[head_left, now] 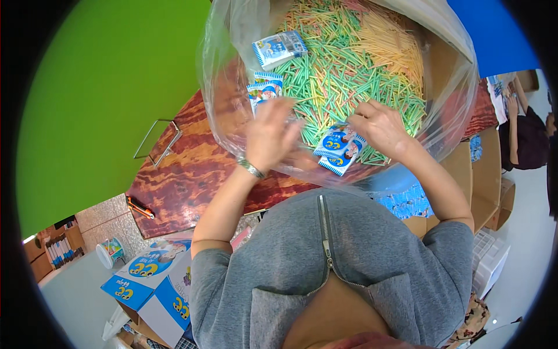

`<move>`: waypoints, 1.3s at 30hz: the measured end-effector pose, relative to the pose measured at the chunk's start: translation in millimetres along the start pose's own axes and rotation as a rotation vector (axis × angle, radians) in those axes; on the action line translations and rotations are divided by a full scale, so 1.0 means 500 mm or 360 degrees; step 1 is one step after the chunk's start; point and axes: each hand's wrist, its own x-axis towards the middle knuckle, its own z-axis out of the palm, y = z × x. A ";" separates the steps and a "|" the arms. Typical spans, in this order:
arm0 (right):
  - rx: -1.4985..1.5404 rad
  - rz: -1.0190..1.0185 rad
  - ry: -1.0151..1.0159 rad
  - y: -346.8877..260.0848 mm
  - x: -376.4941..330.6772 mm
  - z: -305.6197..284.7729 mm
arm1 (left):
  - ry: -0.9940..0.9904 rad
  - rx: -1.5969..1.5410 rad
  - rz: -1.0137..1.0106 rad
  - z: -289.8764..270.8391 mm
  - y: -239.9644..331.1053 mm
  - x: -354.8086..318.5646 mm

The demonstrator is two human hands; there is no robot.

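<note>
A clear plastic bag (218, 110) lies open in front of me, filled with thin short sticks (343, 72) in green, yellow, pink and peach. My left hand (270, 134), blurred by motion, has its fingers apart beside small blue-and-white packets (264, 92) at the bag's left side. Beyond these sits a thicker packet (280, 50) of the same colours. My right hand (381, 129) has its fingers bent together at the upper edge of a blue-and-white packet (337, 138). Another such packet (343, 161) overlaps it on the near side.
Under the bag is a red-brown marbled table (180, 192). A bent metal wire frame (158, 142) and an orange-black cutter (139, 207) lie towards its left. A printed blue-white carton (154, 264) stands lower left, and cardboard boxes (485, 174) stand at right. Another person (526, 136) sits far right.
</note>
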 end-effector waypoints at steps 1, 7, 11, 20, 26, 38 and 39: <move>0.0117 -0.0018 0.0068 -0.005 0.012 -0.014 | -0.0148 -0.0256 -0.0049 0.014 0.021 -0.004; 0.0339 0.0016 0.0170 0.015 0.038 -0.025 | -0.0317 -0.0706 -0.0220 0.066 0.036 0.011; 0.0161 0.0042 -0.0052 0.036 0.033 -0.017 | -0.0485 -0.0700 -0.0354 0.101 0.034 0.025; 0.0192 0.0012 0.0224 0.042 0.044 -0.061 | -0.0076 -0.0446 -0.0081 0.088 0.044 0.047; 0.0837 0.0146 0.0127 0.036 0.067 -0.049 | -0.0596 -0.1230 -0.0598 0.090 0.031 0.044; 0.1331 0.0237 0.0031 0.162 0.125 -0.071 | -0.0313 -0.1389 -0.0719 0.115 0.002 0.044; 0.1043 0.0412 0.0184 0.214 0.140 -0.072 | -0.0266 -0.1388 -0.0701 0.111 0.007 0.047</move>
